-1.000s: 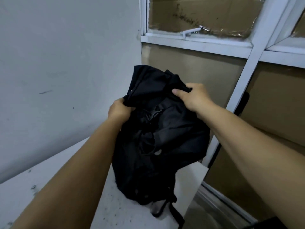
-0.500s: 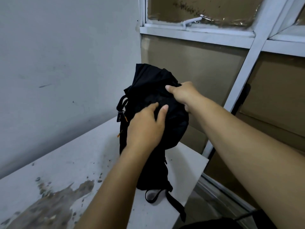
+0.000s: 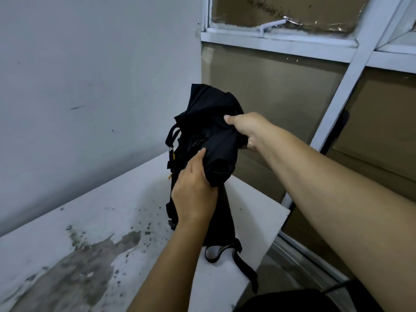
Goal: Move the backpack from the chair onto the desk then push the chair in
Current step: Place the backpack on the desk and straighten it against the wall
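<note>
The black backpack (image 3: 209, 136) stands upright on the far right part of the white desk (image 3: 108, 224), near the corner by the wall. My right hand (image 3: 245, 129) grips the fabric at its top right. My left hand (image 3: 193, 192) clutches a fold of the bag's front, lower down. A strap (image 3: 245, 264) trails off the desk's right edge. A black rounded shape (image 3: 299, 300) at the bottom edge may be the chair; little of it shows.
The desk top carries a large brown-grey stain (image 3: 74, 266) on its near left part. A grey wall (image 3: 90, 86) runs behind the desk. To the right, a white window frame (image 3: 337, 95) with cardboard-covered panes stands close to the desk's edge.
The backpack has come down from the air onto the desk and now stands upright. My left hand shifted from its upper left side to the front, and my right hand stayed at the top.
</note>
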